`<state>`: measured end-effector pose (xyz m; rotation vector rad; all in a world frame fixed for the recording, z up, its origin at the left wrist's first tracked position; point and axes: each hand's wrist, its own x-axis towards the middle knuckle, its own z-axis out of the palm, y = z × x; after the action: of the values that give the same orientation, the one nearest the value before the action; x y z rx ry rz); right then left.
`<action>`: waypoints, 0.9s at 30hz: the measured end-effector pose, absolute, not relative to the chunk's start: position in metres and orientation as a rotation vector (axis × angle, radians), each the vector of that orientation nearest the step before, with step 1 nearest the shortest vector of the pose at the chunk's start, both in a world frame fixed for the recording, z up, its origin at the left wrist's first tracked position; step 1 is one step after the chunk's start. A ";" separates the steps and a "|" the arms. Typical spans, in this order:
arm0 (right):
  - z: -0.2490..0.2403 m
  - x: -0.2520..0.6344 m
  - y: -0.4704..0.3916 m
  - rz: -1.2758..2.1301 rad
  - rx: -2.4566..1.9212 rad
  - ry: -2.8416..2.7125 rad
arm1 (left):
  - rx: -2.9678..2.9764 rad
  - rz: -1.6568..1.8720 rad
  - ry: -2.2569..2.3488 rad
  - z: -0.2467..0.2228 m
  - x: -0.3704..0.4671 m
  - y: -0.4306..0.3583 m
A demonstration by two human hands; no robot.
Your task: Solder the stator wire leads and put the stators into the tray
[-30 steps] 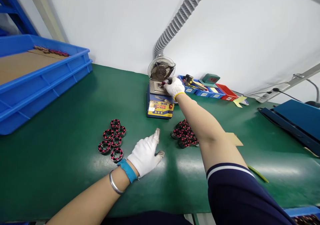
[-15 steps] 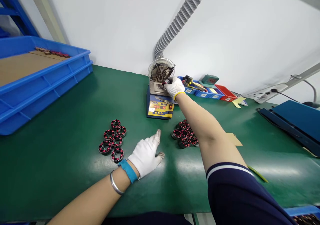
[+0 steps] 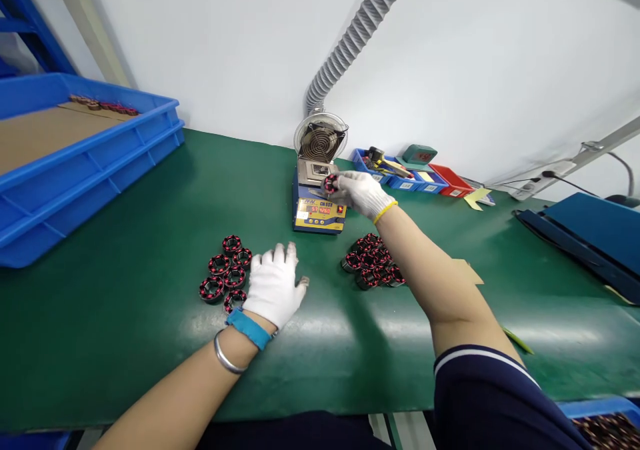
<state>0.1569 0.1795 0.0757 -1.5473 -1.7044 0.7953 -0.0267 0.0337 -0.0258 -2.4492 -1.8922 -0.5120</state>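
My right hand [image 3: 361, 193], in a white glove, pinches a ring-shaped motor stator [image 3: 330, 183] with pink and black parts. It holds the stator just in front of the solder pot [image 3: 320, 215], a blue and yellow unit with a lit red display. On the pot's top is a small square bath [image 3: 321, 170]. My left hand [image 3: 274, 285], gloved too, rests over the green table with fingers spread. It holds nothing and lies right beside several stators [image 3: 219, 265], partly covering the nearest one. A second cluster of stators [image 3: 369, 259] sits below my right forearm.
A round fume extractor [image 3: 321, 141] with a grey hose [image 3: 357, 30] stands behind the pot. Small blue bins [image 3: 405, 182] with tools and a red bin [image 3: 450, 181] line the wall. A large blue tray [image 3: 90, 157] occupies the left; a blue case [image 3: 590, 237] lies at right.
My right hand has drawn back from the top of the solder pot, bringing the stator toward me. My left hand has shifted left and up, closer to the left stators, its fingers more spread.
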 end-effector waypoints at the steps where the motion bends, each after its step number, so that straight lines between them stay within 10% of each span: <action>1: 0.070 0.157 0.165 0.823 -1.562 -1.806 | -2.401 -0.521 -1.908 -0.024 -0.029 0.035; 14: 0.031 0.172 0.088 0.004 -2.044 -2.391 | -2.639 -0.410 -1.795 -0.022 -0.031 0.035; 27: -0.035 0.140 0.035 0.476 -1.633 -2.123 | -2.531 -0.191 -1.981 -0.025 -0.021 0.031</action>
<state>0.1398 0.0350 -0.0354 -1.6332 -2.1234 0.4764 -0.0214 0.0314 -0.0250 -2.5311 -1.9808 -0.1909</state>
